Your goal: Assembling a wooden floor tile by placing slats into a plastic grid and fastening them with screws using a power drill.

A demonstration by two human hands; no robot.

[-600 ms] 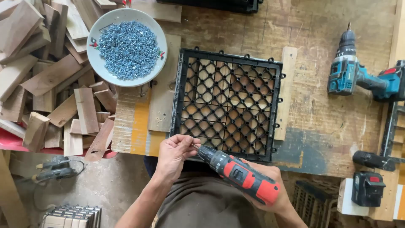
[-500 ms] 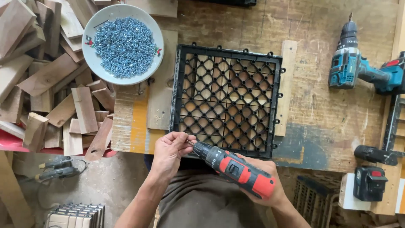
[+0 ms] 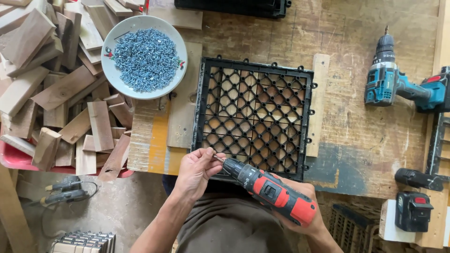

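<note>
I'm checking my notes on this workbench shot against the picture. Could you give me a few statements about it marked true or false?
1. The right hand holds a red drill. True.
2. The left hand rests in the bowl of screws. False: it is at the red drill's tip, fingers pinched there, near the front edge of the black grid tile.
3. A teal drill lies on the bench to the right of the tile. True.
4. The tile stands upright on edge. False: it lies flat on wooden slats.
5. Wood offcuts are heaped to the right of the bowl. False: they lie to its left.
</note>
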